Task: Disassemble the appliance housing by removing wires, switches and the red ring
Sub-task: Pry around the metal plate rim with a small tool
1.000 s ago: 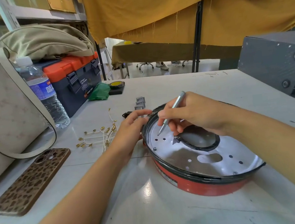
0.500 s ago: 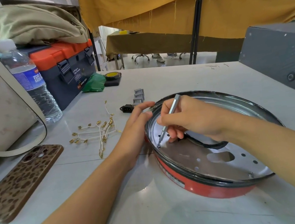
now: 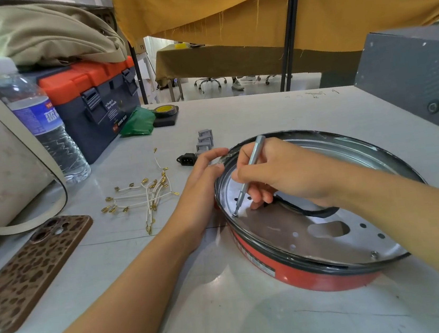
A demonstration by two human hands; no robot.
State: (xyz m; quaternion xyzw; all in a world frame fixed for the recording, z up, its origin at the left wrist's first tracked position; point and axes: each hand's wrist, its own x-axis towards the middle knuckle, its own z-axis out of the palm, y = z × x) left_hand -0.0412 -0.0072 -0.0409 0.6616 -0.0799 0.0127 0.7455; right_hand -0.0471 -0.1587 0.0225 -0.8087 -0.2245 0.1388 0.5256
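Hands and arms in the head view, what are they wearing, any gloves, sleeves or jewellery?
Nothing worn shows. The left hand and right hand are gloveless, with no rings on the visible fingers. Both forearms are bare to the frame edge: no sleeves, watch or bracelets.

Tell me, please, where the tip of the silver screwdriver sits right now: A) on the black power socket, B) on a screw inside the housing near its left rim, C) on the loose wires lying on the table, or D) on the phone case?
B: the right hand holds the screwdriver with its tip down on a screw inside the housing, while the left hand grips the rim.
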